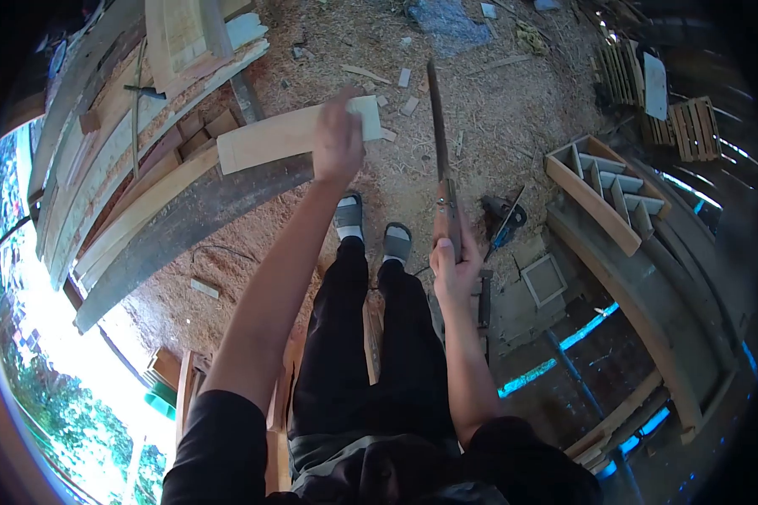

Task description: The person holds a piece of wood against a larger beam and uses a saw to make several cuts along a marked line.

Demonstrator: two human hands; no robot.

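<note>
Plank up in one hand, blade up in the other.
L hand (337, 143) grips pale flat wooden plank (286, 135) above sawdust floor (480, 126); R hand (453, 265) clenches long wood-handled blade (440, 143), tip raised.

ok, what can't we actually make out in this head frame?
- Left hand: motion-blurred, so its grip on the wooden board is unclear.
- Board's middle-right part: hidden behind that hand.
- Handsaw handle: covered by the right hand.
- Tool on the sawdust: too small to identify.
- Frame corners: cut off black by the fisheye lens.
</note>
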